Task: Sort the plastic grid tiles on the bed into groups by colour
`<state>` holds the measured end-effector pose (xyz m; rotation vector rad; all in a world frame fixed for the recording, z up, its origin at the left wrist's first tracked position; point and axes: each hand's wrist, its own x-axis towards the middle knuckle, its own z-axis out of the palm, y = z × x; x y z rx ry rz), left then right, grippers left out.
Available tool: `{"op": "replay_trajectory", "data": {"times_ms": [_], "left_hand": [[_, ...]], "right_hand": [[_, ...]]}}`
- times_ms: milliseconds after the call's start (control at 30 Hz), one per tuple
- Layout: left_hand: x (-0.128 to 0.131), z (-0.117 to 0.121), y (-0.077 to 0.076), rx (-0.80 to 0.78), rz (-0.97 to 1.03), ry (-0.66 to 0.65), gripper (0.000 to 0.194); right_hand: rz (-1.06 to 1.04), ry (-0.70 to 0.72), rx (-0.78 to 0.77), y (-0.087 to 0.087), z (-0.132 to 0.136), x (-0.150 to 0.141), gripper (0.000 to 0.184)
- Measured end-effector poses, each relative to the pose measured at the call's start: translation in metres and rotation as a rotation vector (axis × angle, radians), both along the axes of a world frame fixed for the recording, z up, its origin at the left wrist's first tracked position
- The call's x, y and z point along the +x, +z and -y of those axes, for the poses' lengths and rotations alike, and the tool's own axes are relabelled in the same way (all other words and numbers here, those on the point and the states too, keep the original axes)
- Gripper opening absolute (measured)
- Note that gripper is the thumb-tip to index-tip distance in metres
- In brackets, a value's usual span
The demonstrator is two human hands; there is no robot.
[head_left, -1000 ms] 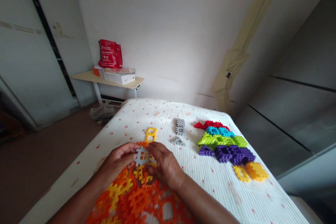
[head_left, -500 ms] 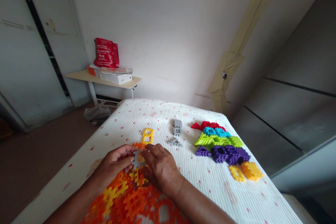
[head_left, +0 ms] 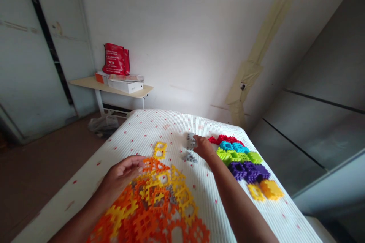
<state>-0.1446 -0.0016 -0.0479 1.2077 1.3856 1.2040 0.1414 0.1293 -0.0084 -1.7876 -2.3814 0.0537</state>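
Observation:
My right hand point(head_left: 203, 146) reaches out to the grey interlocking plastic pieces point(head_left: 191, 140), its fingertips closed on a grey piece at the stack. Just nearer, a small grey piece group point(head_left: 189, 157) lies on the cover. My left hand point(head_left: 125, 170) hovers at the left edge of the loose pile, fingers loosely curled and apart, with nothing visible in them. Beside its fingertips is an orange triangular piece point(head_left: 155, 165). The pile of orange pieces point(head_left: 145, 224) and yellow pieces point(head_left: 182, 193) spreads in front of me, with a little grey among them.
Sorted rows at right: red point(head_left: 228, 139), blue point(head_left: 234, 147), green point(head_left: 239, 156), purple point(head_left: 251, 171) and yellow-orange point(head_left: 270, 190). Yellow frames point(head_left: 160, 150) lie beyond the pile on the white dotted cover point(head_left: 142, 125). A side table point(head_left: 82, 81) carries boxes and a red bag point(head_left: 116, 60).
My right hand has moved from the pile, away and right, to the grey stack. The grey piece between my hands has left the pile area. My left hand has stayed near its place.

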Motion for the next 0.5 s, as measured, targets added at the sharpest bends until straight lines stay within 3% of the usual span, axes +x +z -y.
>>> {"op": "replay_trajectory", "data": {"times_ms": [167,500], "left_hand": [[0.001,0.001,0.001,-0.019,0.030,-0.010,0.038],[0.000,0.003,0.003,-0.041,0.054,0.006,0.036]], "right_hand": [[0.020,-0.008,-0.004,-0.012,-0.006,-0.001,0.051],[0.046,-0.071,-0.009,-0.020,-0.009,-0.001,0.048]]}}
